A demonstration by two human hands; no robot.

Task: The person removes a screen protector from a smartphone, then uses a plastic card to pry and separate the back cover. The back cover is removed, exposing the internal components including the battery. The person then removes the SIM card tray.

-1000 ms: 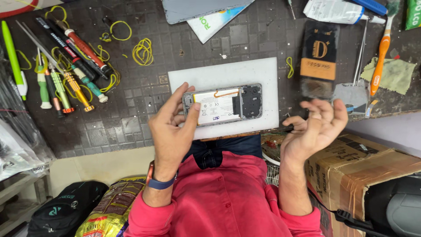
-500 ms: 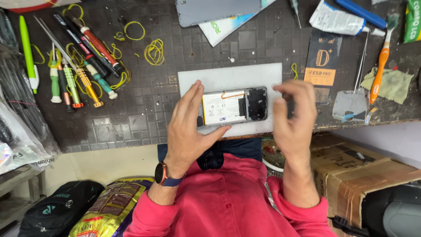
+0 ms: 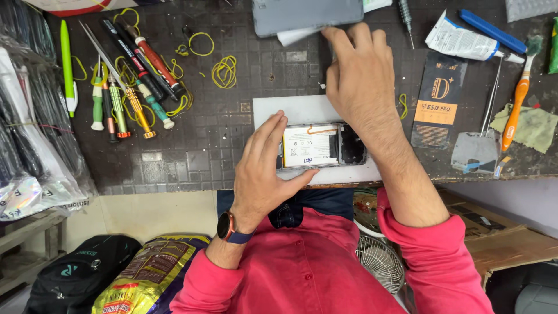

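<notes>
An opened phone [image 3: 322,145] with its back off, showing a white battery and dark circuit area, lies on a white mat [image 3: 279,110] at the near edge of the dark bench. My left hand [image 3: 264,174] grips the phone's left end with thumb and fingers. My right hand [image 3: 360,75] is stretched forward over the mat. Its fingertips touch the edge of a grey back cover [image 3: 308,14] and the white paper [image 3: 293,36] under it at the far side. Nothing shows in that hand's fingers.
Several screwdrivers [image 3: 125,87] and yellow rubber bands [image 3: 224,72] lie at the left. To the right are a black card pack [image 3: 439,99], a glue tube [image 3: 459,40], tweezers [image 3: 494,93], an orange toothbrush [image 3: 517,99] and a green cloth [image 3: 532,128]. A small fan [image 3: 381,261] and a cardboard box [image 3: 511,244] sit below the bench.
My right hand rose from beside my lap to the phone, then reached forward to the grey cover at the far side. My left hand kept its hold on the phone.
</notes>
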